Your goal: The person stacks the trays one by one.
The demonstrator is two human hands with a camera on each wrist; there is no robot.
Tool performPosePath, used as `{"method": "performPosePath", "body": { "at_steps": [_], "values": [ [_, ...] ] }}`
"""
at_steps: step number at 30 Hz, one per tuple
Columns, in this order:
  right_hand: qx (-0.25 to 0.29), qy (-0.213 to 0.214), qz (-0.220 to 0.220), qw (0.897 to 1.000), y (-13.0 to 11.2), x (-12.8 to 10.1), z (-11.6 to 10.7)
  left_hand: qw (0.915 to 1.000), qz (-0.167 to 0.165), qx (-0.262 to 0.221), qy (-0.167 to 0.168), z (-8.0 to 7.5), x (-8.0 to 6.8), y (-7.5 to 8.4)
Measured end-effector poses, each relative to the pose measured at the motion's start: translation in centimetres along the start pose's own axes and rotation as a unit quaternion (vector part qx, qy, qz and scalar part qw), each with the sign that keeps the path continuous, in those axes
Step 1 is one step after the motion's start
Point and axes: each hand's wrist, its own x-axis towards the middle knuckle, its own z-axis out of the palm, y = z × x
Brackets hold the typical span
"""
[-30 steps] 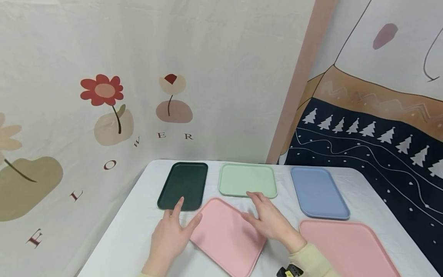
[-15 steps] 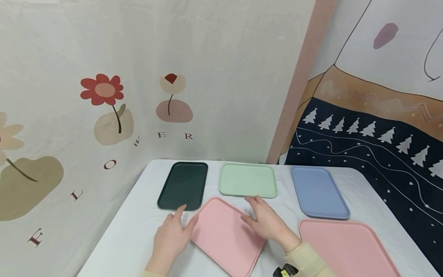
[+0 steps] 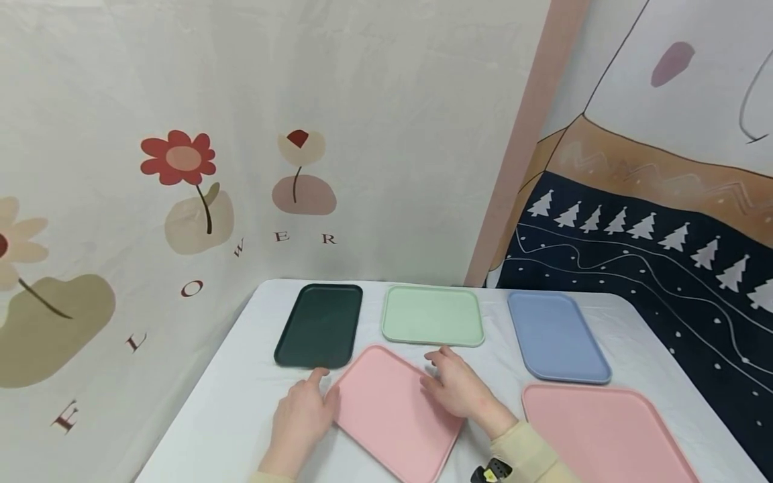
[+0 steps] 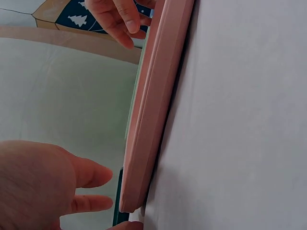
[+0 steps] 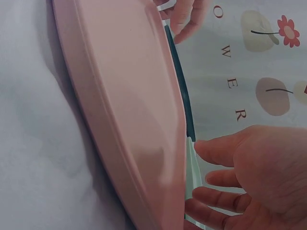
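L hand fingers relaxed, at L edge of pink tray; R hand fingers spread over its R edge. Tray flat on table, centre front, w/ dark green tray just behind.

Your left hand: palm down, fingers straight and loosely spread, pointing away | your right hand: palm down, fingers relaxed and slightly bent, cream sleeve at the wrist | hands near, apart

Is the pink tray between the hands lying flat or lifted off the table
Cannot tell for sure: the pink tray looks flat on the white cloth, lying askew.
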Motion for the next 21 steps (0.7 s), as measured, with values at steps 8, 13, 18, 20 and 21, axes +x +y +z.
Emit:
{"method": "performPosePath", "body": {
  "at_steps": [8, 13, 18, 20, 21],
  "values": [
    [0.009, -0.001, -0.007, 1.0, 0.34, -0.28, 0.7, 0.9999, -0.005, -0.006, -0.011, 0.21, -0.44, -0.04],
    [0.003, 0.001, -0.006, 1.0, 0.63, -0.23, 1.01, 0.9997, -0.009, -0.016, -0.017, 0.46, -0.56, 0.0],
    [-0.007, 0.008, -0.017, 1.0, 0.79, -0.2, 1.05, 0.9994, -0.01, -0.027, -0.018, 0.54, -0.51, 0.08],
    [-0.008, 0.009, -0.023, 1.0, 0.81, -0.18, 0.97, 0.9993, -0.009, -0.03, -0.018, 0.52, -0.43, 0.13],
    [-0.01, 0.009, -0.025, 1.0, 0.85, -0.17, 0.96, 0.9993, -0.009, -0.031, -0.017, 0.49, -0.38, 0.16]
  ]
}}
